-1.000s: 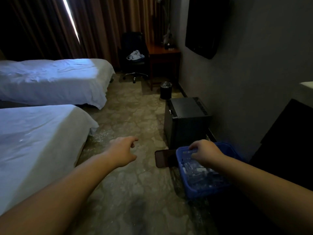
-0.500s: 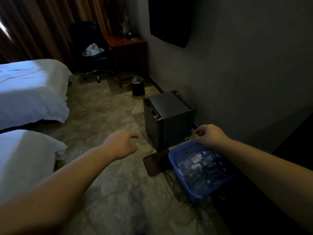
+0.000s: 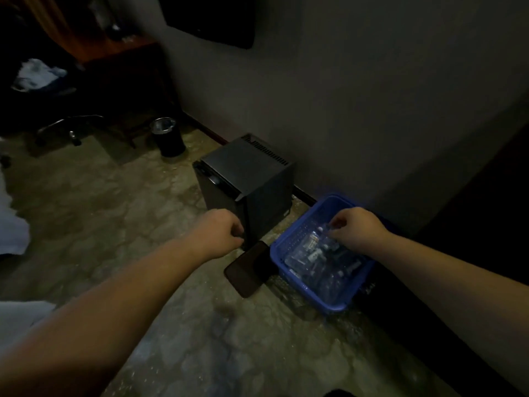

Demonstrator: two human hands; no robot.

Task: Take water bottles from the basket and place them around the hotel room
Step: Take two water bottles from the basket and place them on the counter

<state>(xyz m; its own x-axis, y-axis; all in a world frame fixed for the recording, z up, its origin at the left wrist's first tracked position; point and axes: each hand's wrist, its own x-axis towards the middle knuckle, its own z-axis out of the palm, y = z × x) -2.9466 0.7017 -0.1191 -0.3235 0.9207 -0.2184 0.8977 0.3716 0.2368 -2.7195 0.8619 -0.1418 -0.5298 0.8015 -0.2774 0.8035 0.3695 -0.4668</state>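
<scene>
The water bottles (image 3: 313, 255) lie heaped on their sides in the blue basket (image 3: 335, 306), clear plastic with pale labels, too dim and jumbled for me to count. The basket sits on the floor against the foot of the grey wall.

My right hand (image 3: 355, 229) is over the far half of the basket. Its fingers curl down to the capped end of one bottle near the top of the heap. They touch or nearly touch it, but I cannot tell whether they have closed on it.

My left hand (image 3: 220, 233) hangs above the floor, well apart from the basket, with its fingers folded in toward the palm. It holds nothing I can see. Its knuckles are right at the near corner of the black mini fridge (image 3: 252, 179), and I cannot tell whether they touch it.

A dark phone (image 3: 249, 267) lies flat on the floor, wedged between the fridge and the basket's left wall.

Farther along the wall a small black bin (image 3: 167, 136) stands beside a wooden desk (image 3: 123, 67). An office chair (image 3: 43, 81) with a pale cloth on its seat stands at the desk. A dark screen (image 3: 211, 18) hangs on the wall above. White bedding (image 3: 11, 224) shows at the left edge.
</scene>
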